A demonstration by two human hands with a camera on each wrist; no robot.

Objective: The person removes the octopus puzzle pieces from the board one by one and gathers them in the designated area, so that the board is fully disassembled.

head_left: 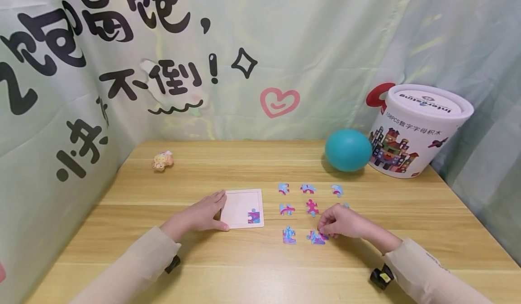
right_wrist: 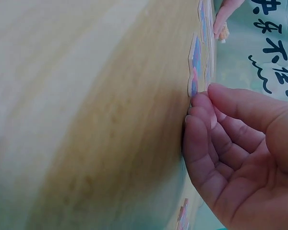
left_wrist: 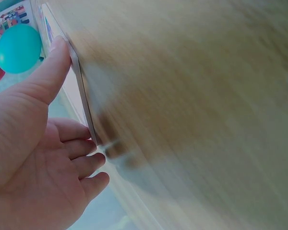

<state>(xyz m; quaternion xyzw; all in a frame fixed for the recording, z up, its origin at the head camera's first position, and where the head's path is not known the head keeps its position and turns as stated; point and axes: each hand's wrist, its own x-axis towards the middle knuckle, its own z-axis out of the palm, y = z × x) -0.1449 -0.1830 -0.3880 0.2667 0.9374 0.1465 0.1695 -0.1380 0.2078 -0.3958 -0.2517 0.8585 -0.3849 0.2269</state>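
A pale square puzzle tray (head_left: pixel 240 204) lies flat on the table, one blue-purple jigsaw piece (head_left: pixel 253 216) in its lower right corner. Along the tray's left side my left hand (head_left: pixel 205 211) holds it, thumb at the near corner and fingers at the far one; the left wrist view shows the thumb (left_wrist: pixel 57 67) against the rim. My right hand (head_left: pixel 343 222) pinches at the right end of a purple-pink jigsaw piece (head_left: pixel 316 238) in the bottom row. In the right wrist view its curled fingertips meet that piece (right_wrist: pixel 195 67), which lies on the table.
Several loose pieces, such as a red-pink one (head_left: pixel 312 207) and a blue one (head_left: pixel 289 235), lie in rows right of the tray. One is partly behind the right hand. Farther back are a teal balloon (head_left: pixel 348 150), a white bucket (head_left: pixel 423 132) and a small figurine (head_left: pixel 163 160).
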